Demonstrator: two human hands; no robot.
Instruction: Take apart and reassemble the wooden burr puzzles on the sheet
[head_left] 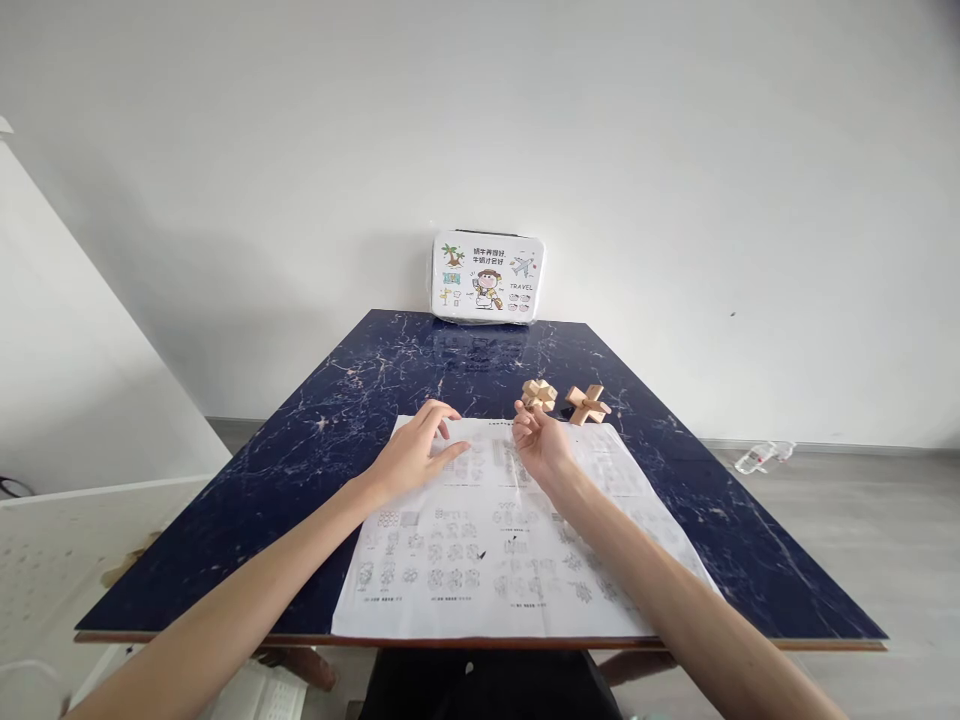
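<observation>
Head view: knobby wooden puzzle [539, 393] by far edge of printed sheet [420, 618], roundish, long axis unclear, blunt ends pointing several ways. Right hand [541, 442] curled just before it; can't tell whether it grips. Wooden cross [589, 406] alongside, one bar slanting away rightward. Left hand [415, 448] empty, fingers parted. Blue table [285, 470] beneath.

Looks like smooth, bare, matt wood on the knobbly block [539, 394] and the cross-shaped block [589, 405] right of centre, and like thin, matt, slightly wrinkled paper on the printed sheet [487, 590] at lower centre. Gleams hard and glossy, veined like marble, on the table [300, 450] across the middle of the frame. Shows shiny clear plastic film around the smooth case [487, 278] at upper centre, against a matt wall [675, 200].
</observation>
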